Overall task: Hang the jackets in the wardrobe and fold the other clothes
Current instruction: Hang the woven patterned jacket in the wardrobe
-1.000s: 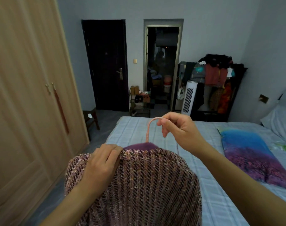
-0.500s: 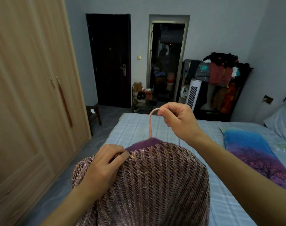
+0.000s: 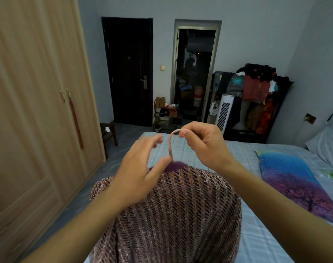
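Observation:
A pink and brown tweed jacket [image 3: 180, 215] with a purple collar hangs on a pink hanger [image 3: 170, 143] in front of me, above the bed. My right hand [image 3: 203, 145] pinches the top of the hanger's hook. My left hand [image 3: 141, 168] is lifted off the jacket's shoulder, fingers spread and relaxed, its thumb close to the collar and hook stem. The wooden wardrobe [image 3: 38, 111] stands on the left with its doors closed.
The bed [image 3: 256, 234] with a light checked sheet lies ahead and right, a blue and purple printed cloth [image 3: 294, 183] on it. A dark door, an open doorway, a shoe rack [image 3: 165, 116], a white tower fan [image 3: 223, 112] and a loaded clothes rack [image 3: 256, 95] line the far wall.
My left hand has let go of the jacket's shoulder and risen with fingers spread toward the hook. My right hand keeps hold of the hook.

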{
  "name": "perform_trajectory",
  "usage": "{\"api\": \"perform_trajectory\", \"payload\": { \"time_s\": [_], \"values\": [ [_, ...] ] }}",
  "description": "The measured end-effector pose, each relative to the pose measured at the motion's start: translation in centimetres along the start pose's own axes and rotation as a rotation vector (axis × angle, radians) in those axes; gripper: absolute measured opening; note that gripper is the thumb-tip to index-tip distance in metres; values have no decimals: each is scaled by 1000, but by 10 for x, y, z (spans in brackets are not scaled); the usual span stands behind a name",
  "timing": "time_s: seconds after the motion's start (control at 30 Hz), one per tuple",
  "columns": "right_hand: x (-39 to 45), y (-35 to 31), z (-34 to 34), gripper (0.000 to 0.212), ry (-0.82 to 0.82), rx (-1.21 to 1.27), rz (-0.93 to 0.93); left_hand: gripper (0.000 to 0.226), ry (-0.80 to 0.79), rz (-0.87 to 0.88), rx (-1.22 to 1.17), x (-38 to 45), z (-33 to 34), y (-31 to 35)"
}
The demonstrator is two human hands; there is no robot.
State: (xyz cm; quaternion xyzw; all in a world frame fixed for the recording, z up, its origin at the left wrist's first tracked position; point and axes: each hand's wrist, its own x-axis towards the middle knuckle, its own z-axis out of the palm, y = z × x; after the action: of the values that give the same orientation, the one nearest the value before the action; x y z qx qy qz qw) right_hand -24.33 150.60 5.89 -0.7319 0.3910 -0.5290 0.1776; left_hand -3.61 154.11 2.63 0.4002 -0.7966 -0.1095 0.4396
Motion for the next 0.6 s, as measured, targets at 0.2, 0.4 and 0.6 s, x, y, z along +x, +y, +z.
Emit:
{"api": "perform_trajectory", "payload": {
  "time_s": [0.2, 0.4, 0.6],
  "values": [
    [-4, -11, -2, 16, -21, -49, -63, 13, -67, -187, -395, 53, -5, 32],
    [-18, -6, -8, 15, 18, -55, -41, 19, -198, -272, -395, 65, 6, 34],
    [-52, 29, -31, 24, -80, -88, 209, 17, -43, -353, -399, 56, 26, 33]
  ]
}}
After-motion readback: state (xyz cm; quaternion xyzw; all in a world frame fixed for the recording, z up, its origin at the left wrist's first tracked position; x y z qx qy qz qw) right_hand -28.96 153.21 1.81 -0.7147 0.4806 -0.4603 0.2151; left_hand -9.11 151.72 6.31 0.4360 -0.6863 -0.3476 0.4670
